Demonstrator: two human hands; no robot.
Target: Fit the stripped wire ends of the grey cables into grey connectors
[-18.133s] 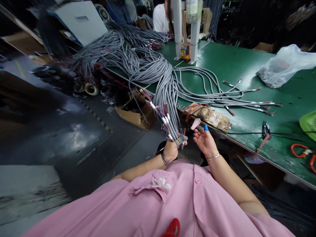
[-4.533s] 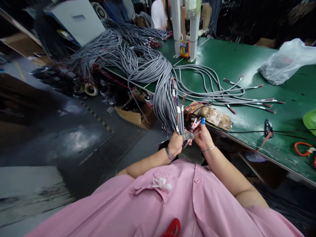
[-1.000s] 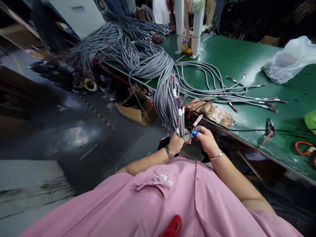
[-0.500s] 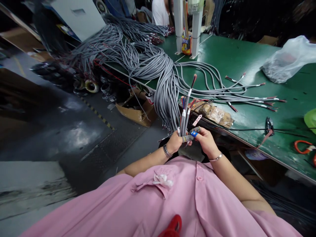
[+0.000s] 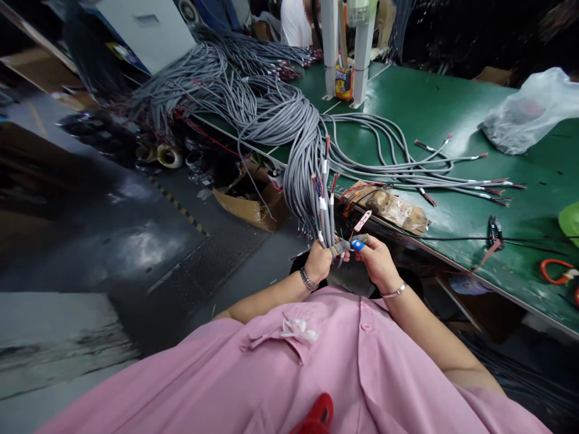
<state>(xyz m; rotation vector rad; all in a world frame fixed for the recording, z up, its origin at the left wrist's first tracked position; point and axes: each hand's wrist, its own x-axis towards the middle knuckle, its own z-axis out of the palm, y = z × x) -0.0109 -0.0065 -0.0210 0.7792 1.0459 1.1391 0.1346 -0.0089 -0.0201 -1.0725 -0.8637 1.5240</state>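
Note:
My left hand [image 5: 319,261] is closed around several grey cables [image 5: 330,224], which stand upright from the fist. Their upper ends have white bands and bare coloured wires, fanned slightly apart. Grey knit covers the tip of a finger on this hand. My right hand [image 5: 376,259] is pinched close against the left fingertips, with a blue wrap [image 5: 357,245] on its thumb. What lies in the pinch is too small to make out. Just above the right fingers is a pale pink tag-like strip [image 5: 362,220].
A thick bundle of grey cables [image 5: 289,120] drapes over the edge of the green table [image 5: 434,102]. On the table lie a taped brown bundle [image 5: 393,208], a plastic bag [image 5: 520,114] and an orange-handled tool [image 5: 554,270]. A cardboard box [image 5: 248,208] sits below; a person [image 5: 295,24] is behind.
The upper ends of the held cables have swung to the left and stand straighter. Both hands stay close together in nearly the same place, still closed.

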